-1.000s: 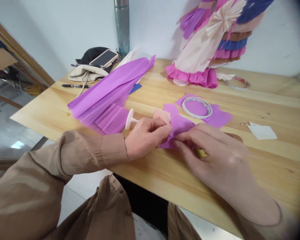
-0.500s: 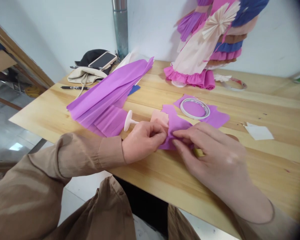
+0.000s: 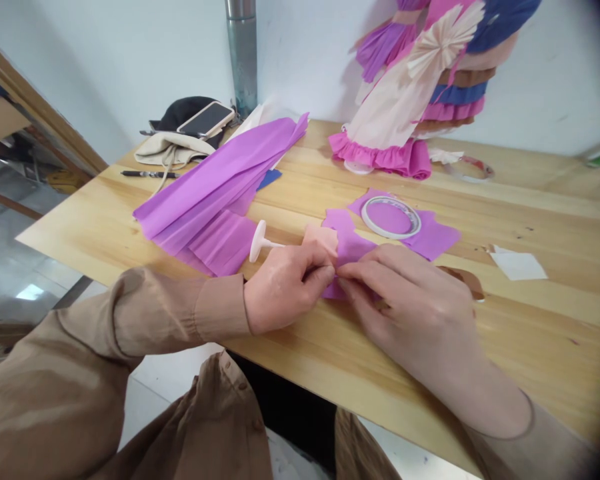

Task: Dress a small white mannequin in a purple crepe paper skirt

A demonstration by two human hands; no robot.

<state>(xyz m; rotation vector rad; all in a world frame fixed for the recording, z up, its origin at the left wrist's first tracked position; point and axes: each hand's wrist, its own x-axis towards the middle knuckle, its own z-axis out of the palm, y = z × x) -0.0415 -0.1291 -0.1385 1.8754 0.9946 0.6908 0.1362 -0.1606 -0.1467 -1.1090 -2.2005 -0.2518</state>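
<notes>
Closing the gap between them, the right hand (image 3: 420, 303) now sits nearer the left hand (image 3: 290, 287) than half a second ago, so the fingertips almost meet; this suggests close work at one small spot of the purple piece (image 3: 353, 248), which lies on the near-left side of the tape roll (image 3: 390, 201). Right thumb and index finger pinch its edge; left thumb and index finger are closed too, seemingly on the same piece, though the exact grip is hidden. A brown piece (image 3: 464, 281), near and right of the roll, shows more fully with that shift. Left of the roll, a pale pink piece (image 3: 320, 237) adjoins the purple one, and a white stemmed disc (image 3: 258, 241) runs behind the left hand. Purple scrap (image 3: 433, 237) lies under the roll; white paper (image 3: 520, 265) is to its right. Farther left on the wooden table (image 3: 555, 347) are pleated purple paper (image 3: 215, 187), a pen (image 3: 147, 174) and a phone (image 3: 207, 119). Beyond the roll, a ruffled paper dress (image 3: 395, 120) stands by the pale wall (image 3: 130, 60).
</notes>
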